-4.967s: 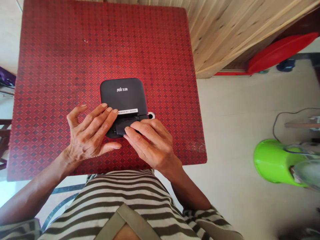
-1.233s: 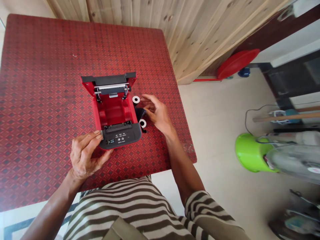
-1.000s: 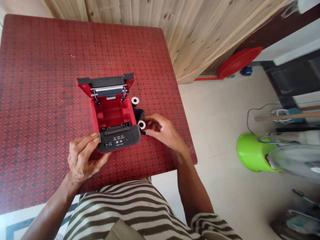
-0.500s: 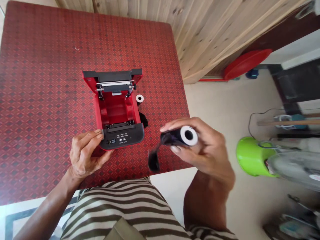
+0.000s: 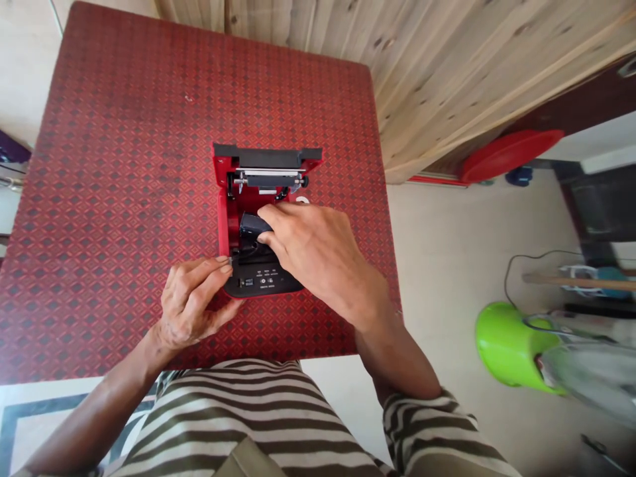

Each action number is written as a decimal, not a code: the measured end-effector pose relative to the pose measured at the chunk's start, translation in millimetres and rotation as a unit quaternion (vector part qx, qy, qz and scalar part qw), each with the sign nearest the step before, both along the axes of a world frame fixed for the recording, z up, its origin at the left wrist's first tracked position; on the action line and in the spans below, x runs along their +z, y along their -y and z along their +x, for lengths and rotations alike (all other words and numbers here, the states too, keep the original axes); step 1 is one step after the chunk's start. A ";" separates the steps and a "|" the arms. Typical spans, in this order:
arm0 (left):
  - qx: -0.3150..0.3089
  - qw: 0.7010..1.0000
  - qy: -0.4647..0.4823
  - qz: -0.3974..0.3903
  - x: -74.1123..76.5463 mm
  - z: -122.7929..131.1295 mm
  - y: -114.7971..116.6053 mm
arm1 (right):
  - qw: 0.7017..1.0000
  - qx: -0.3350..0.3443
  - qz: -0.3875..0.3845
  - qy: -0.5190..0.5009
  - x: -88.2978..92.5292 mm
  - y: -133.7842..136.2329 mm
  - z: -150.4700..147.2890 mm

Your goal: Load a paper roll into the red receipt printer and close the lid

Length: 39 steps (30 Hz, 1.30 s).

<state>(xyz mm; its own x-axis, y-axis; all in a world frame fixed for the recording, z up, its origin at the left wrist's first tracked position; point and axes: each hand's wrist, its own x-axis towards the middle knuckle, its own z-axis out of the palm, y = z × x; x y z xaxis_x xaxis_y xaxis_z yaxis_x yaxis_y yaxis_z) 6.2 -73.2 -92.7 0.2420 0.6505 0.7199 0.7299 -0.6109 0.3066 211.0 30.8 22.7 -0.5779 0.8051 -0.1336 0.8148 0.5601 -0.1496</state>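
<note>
A small red and black label printer (image 5: 268,283) stands on the table with its lid (image 5: 268,159) raised. My left hand (image 5: 196,301) grips its front left corner, fingers on top and thumb beneath the front edge. Over the paper bay, my right hand (image 5: 318,255) pinches a shiny black ribbon roll (image 5: 251,226), which lies inside the bay. The roll's right end is hidden by the hand. Just behind that hand, beside the printer, the white end of another roll (image 5: 302,199) peeks out.
The table (image 5: 139,179) has a red patterned cover, and a wood-plank wall (image 5: 298,30) runs along its far side. On the floor to the right are a lime-green bucket (image 5: 501,344), a cable and a red round object (image 5: 511,156).
My right hand has carried the black roll leftward from beyond the printer's right side into its open bay. The loose dark tail no longer hangs in view. My left hand stays on the printer.
</note>
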 end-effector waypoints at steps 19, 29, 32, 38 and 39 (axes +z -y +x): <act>-0.017 1.000 -0.009 -0.010 2.4 -1.3 1.6 | 0.997 -0.004 -0.072 0.029 -9.4 -19.9 -14.6; -0.007 1.000 -0.009 -0.007 5.1 -1.7 1.4 | 0.952 0.156 -0.105 -0.243 -4.6 2.6 33.4; -0.009 1.000 0.006 -0.020 15.3 -5.6 6.0 | 0.950 0.126 -0.071 -0.278 -17.2 9.0 31.6; 0.007 1.000 0.002 0.010 57.0 -21.2 -20.9 | 0.923 0.096 0.007 -0.373 -32.9 25.1 30.1; 0.006 1.000 -0.001 0.012 64.0 -24.0 -32.3 | 0.922 0.087 0.022 -0.378 -33.5 27.6 30.8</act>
